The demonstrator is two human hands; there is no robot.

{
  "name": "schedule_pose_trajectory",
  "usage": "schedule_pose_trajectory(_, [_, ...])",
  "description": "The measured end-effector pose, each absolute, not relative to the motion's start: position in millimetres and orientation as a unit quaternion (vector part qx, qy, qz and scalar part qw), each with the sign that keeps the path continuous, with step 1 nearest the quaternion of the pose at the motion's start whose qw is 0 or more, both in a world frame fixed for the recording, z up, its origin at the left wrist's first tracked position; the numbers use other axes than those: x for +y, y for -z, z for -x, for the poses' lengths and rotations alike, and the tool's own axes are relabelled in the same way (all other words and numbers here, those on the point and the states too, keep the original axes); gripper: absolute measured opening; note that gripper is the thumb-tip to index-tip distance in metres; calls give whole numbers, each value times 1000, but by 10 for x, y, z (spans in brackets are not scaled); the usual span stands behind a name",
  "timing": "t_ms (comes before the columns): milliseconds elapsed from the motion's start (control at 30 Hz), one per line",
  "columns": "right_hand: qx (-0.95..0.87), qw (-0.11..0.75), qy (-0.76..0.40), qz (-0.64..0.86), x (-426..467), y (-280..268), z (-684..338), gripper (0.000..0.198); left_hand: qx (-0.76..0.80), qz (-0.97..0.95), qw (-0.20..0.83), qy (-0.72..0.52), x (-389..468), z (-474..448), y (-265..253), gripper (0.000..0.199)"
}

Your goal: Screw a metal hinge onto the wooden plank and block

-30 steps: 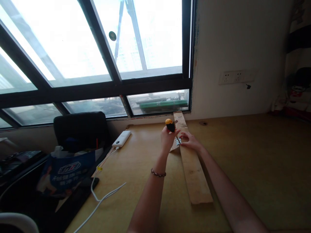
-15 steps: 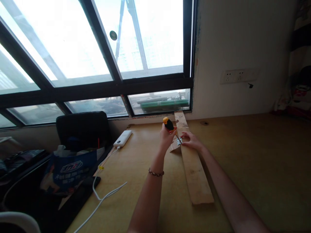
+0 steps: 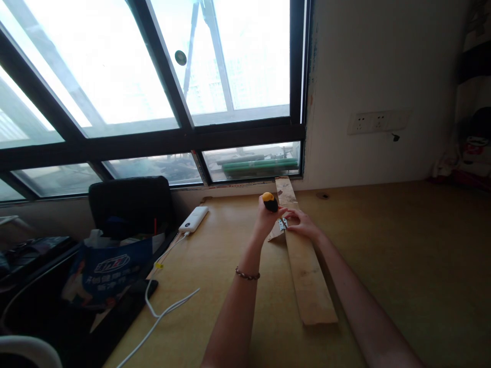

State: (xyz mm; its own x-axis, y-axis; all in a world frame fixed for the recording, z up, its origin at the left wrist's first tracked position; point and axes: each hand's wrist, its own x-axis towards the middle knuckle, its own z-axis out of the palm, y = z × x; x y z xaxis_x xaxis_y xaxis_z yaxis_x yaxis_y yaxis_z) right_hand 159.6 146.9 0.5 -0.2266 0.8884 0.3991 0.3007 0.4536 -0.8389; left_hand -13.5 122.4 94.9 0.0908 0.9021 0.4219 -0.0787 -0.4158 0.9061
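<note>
My left hand is wrapped round a screwdriver with a yellow and black handle, its shaft slanting down toward a metal hinge. The hinge lies where a long wooden board meets a smaller wood piece on its left. My right hand rests on the board, with thumb and forefinger curled against the hinge's right side. Any screw under the screwdriver tip is too small to make out, and the fingers partly cover that spot.
The board lies on a wooden table, its far end near the window frame. A white power bank with a white cable sits at the left edge. Beyond are a black chair and a blue bag.
My left hand and the screwdriver handle have shifted slightly right and down, the handle now tipped more toward me. My right hand, the hinge and the board stay about where they were.
</note>
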Motion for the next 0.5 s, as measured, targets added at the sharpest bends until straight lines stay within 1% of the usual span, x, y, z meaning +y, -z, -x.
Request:
schedule_pose_trajectory(300, [-714,466,-323,411,1470,5,-1604,62,333,-567,480,-580,1187,209,-1054,46])
schedule_pose_trajectory(400, [-713,466,-322,413,1479,14,-1604,63,326,-529,509,-596,1202,184,-1014,49])
schedule_pose_trajectory(500, [-714,463,-314,421,1485,16,-1605,64,348,-509,502,-607,1234,152,-940,54])
